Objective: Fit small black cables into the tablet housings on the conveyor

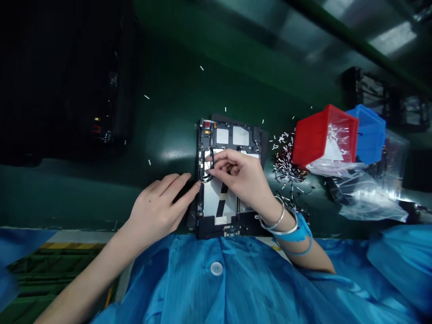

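An opened tablet body [232, 135] lies on the dark green work surface [162, 112], its boards and white battery area exposed. My right hand [241, 177] rests over its middle, fingers pinched on a thin black looped cable [209, 167] at the tablet's left side. My left hand [158, 209] lies flat beside the tablet's left edge, its fingertips stretched out and touching the frame near the cable's lower end. Silver bangles and a blue strap circle my right wrist.
A red bin [324, 135] and a blue bin [369, 132] stand to the right, with crumpled clear plastic bags [364, 193] below them. A heap of small black and white cable parts [286, 162] lies between tablet and bins. White scraps dot the surface. My blue smock [236, 279] fills the foreground.
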The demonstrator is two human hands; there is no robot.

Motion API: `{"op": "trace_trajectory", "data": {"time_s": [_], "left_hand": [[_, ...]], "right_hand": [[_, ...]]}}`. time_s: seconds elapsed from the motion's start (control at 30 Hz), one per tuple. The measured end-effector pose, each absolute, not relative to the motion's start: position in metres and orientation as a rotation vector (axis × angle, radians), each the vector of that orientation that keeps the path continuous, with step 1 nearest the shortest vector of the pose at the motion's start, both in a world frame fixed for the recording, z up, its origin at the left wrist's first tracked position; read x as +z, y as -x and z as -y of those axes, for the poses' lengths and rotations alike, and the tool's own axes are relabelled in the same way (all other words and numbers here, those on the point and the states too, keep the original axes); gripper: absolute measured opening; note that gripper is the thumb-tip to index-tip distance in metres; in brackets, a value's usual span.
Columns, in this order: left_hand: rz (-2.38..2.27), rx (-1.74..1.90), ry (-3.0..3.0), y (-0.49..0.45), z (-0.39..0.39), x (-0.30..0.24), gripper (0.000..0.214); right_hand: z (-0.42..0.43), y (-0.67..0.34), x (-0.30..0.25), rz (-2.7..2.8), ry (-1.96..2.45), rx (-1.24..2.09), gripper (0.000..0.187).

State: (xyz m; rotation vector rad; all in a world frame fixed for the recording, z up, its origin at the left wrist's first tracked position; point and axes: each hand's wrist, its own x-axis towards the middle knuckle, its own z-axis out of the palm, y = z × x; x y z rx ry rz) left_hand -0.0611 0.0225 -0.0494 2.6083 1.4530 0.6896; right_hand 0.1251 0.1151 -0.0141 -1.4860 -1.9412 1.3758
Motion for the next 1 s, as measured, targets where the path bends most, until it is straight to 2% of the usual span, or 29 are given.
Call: {"op": "trace_trajectory", "data": {"time_s": [0.17, 0.57, 1.0], "left_hand": [[-1.450, 0.667, -2.655, 0.061, -0.022, -0.049, 0.036], [-1.382, 0.509, -2.696, 0.055, -0.029, -0.042, 0.041], [-1.346, 0.449, -2.724, 0.055, -0.029, -0.042, 0.040]], "right_hand": [[-0.123, -0.131, -0.010, 2.004, 1.489, 1.267, 0.001], [-0.129, -0.132, -0.013, 2.064, 1.442, 1.278, 0.004], [-0.123, -0.128, -0.012, 2.174, 1.460, 1.099, 0.013]]}}
